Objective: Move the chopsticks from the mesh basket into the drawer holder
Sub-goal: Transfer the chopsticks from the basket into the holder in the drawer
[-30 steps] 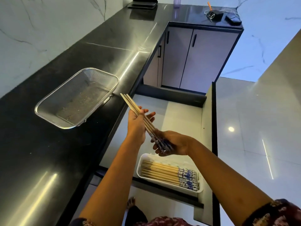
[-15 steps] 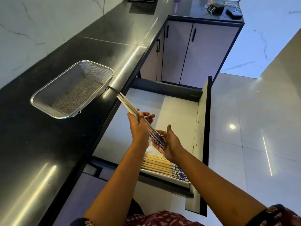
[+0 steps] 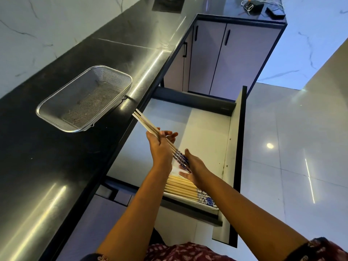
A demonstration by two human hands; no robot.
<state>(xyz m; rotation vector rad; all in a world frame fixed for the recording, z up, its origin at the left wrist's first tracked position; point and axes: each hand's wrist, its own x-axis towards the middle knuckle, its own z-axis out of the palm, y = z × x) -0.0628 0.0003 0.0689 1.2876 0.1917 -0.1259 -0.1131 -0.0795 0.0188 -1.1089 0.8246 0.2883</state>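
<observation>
My left hand [image 3: 161, 147] grips a small bunch of wooden chopsticks [image 3: 148, 126] with blue-patterned ends over the open drawer [image 3: 205, 132]. Their plain tips point up-left toward the counter edge. My right hand [image 3: 195, 167] is flat and open, its palm pressed against the blue ends of the bunch. Below both hands a white holder [image 3: 188, 201] lies in the drawer's near end with several chopsticks [image 3: 180, 187] laid side by side, partly hidden by my right wrist. The metal mesh basket [image 3: 84, 98] sits on the black counter, and I see nothing in it.
The black glossy counter [image 3: 56, 166] runs along the left beside a marble wall. Grey cabinet doors [image 3: 222, 59] stand beyond the drawer. Small dark devices and cables [image 3: 252, 6] lie on the far counter. A shiny tiled floor [image 3: 291, 157] spreads to the right.
My right hand has opened from cupping the chopstick ends to a flat palm against them. Both hands with the bunch have sunk slightly toward the holder, and the view has tilted.
</observation>
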